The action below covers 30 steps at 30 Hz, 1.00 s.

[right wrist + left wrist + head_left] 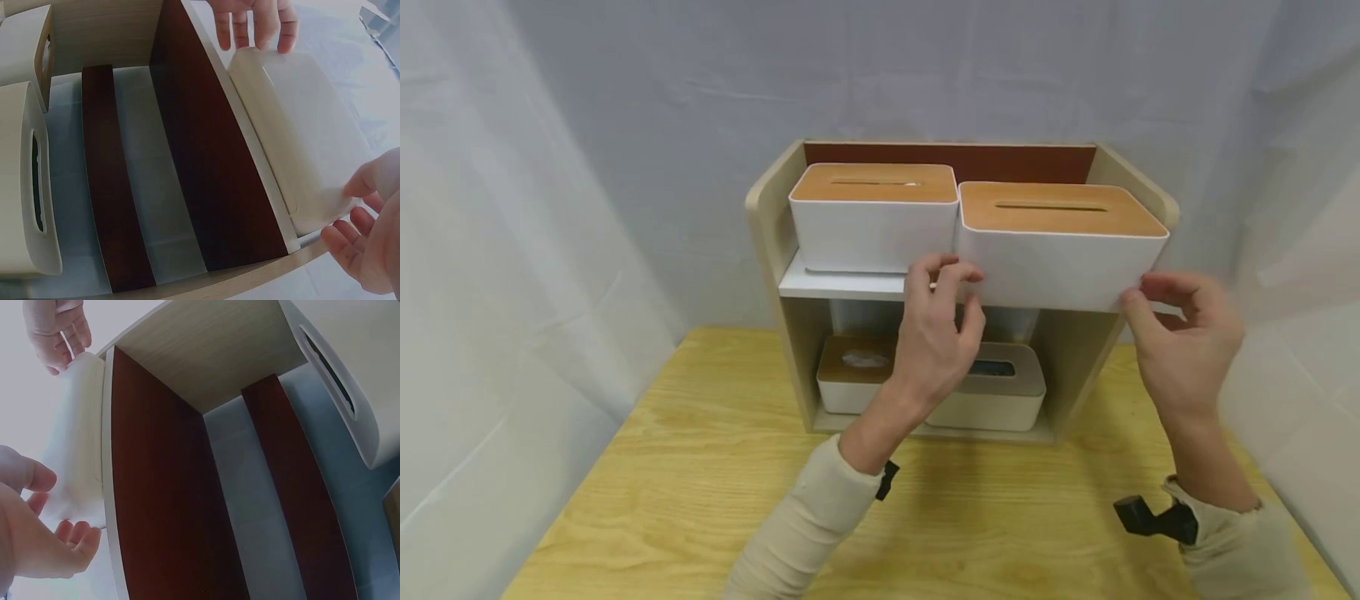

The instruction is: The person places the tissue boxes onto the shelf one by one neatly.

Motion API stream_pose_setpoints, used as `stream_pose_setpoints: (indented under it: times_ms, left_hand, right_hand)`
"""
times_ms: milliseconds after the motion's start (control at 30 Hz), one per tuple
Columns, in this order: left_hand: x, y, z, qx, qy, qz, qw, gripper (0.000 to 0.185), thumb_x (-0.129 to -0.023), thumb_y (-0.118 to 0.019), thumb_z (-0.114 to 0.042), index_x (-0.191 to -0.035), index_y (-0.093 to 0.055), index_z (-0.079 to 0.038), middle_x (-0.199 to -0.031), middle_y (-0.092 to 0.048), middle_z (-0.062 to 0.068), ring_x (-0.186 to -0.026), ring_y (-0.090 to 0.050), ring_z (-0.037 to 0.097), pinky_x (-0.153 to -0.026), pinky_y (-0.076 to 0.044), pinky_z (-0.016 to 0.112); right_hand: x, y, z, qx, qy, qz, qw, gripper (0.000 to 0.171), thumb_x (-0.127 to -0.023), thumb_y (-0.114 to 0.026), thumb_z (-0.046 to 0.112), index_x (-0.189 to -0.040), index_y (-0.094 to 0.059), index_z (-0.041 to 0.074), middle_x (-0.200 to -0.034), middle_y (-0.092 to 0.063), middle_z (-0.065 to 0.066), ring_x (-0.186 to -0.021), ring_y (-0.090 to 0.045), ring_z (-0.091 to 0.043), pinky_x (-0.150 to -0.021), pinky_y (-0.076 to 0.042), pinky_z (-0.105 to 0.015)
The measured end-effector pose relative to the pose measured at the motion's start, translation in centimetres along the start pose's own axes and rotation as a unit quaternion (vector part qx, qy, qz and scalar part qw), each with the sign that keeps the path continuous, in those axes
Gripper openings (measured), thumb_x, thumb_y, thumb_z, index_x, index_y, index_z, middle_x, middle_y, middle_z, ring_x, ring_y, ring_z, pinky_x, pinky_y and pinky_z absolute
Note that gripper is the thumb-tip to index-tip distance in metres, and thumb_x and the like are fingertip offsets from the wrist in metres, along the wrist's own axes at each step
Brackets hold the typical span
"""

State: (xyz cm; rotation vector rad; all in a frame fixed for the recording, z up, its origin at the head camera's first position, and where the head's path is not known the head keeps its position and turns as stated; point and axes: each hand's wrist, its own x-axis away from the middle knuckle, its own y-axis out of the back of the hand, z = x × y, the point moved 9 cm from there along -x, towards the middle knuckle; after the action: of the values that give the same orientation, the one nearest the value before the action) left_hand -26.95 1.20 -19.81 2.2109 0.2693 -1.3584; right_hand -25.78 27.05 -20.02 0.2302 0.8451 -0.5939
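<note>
Both hands, left (936,321) and right (1183,333), pinching right tissue box (1060,250) ends at shelf (842,286) edge; keep level, slide straight.

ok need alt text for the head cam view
Two hands, left and right, hold the ends of a white tissue box with a wooden lid at the top shelf of a small rack, beside a matching box. Two more boxes sit below, on a wooden table.
</note>
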Motion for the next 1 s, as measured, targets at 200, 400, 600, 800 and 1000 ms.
stream_pose_setpoints:
  times_ms: [200, 400, 600, 800, 1000]
  left_hand:
    - [0.2, -0.5, 0.3, -0.033, -0.015, 0.005, 0.9993, 0.028, -0.091, -0.058, -0.001, -0.119, -0.060, -0.006, -0.125, -0.046, 0.019, -0.110, -0.048, 0.032, -0.086, -0.047, 0.040]
    - [0.3, -0.6, 0.7, -0.066, -0.022, 0.004, 0.9976, 0.037, -0.090, -0.059, -0.002, -0.126, -0.061, -0.005, -0.124, -0.048, 0.020, -0.109, -0.050, 0.034, -0.089, -0.045, 0.042]
    - [0.2, -1.1, 0.8, -0.118, -0.031, 0.012, 0.9925, 0.041, -0.088, -0.061, -0.006, -0.129, -0.060, -0.005, -0.125, -0.049, 0.019, -0.107, -0.048, 0.036, -0.086, -0.044, 0.045]
    - [0.2, -1.5, 1.1, -0.159, -0.021, 0.042, 0.9862, 0.045, -0.089, -0.060, -0.008, -0.134, -0.057, -0.006, -0.130, -0.048, 0.018, -0.112, -0.044, 0.036, -0.091, -0.041, 0.045]
    - [0.3, -1.7, 1.1, -0.189, -0.027, 0.052, 0.9801, 0.049, -0.090, -0.060, -0.010, -0.138, -0.053, -0.006, -0.134, -0.049, 0.017, -0.113, -0.043, 0.036, -0.094, -0.040, 0.047]
  right_hand:
    - [0.4, -0.3, 0.7, 0.059, 0.007, 0.017, 0.998, 0.020, -0.089, -0.064, 0.003, -0.105, -0.075, -0.004, -0.095, -0.073, 0.006, -0.084, -0.067, 0.002, -0.065, -0.049, -0.008]
    - [1.1, -2.3, 1.5, 0.089, 0.001, 0.113, 0.990, 0.035, -0.091, -0.064, 0.001, -0.126, -0.068, 0.003, -0.125, -0.067, -0.012, -0.109, -0.063, 0.001, -0.078, -0.049, -0.006]
    - [1.3, -3.9, 1.1, 0.110, -0.025, 0.182, 0.977, 0.043, -0.093, -0.062, 0.006, -0.136, -0.060, 0.004, -0.142, -0.054, -0.011, -0.134, -0.048, -0.016, -0.094, -0.048, -0.016]
    - [1.4, -4.9, 0.8, 0.119, -0.027, 0.220, 0.968, 0.045, -0.095, -0.062, 0.011, -0.138, -0.057, 0.000, -0.150, -0.044, -0.013, -0.142, -0.038, -0.019, -0.103, -0.044, -0.022]
    - [1.1, -5.2, 0.8, 0.123, -0.021, 0.231, 0.965, 0.043, -0.094, -0.062, 0.011, -0.136, -0.059, 0.000, -0.151, -0.040, -0.015, -0.142, -0.037, -0.022, -0.102, -0.044, -0.019]
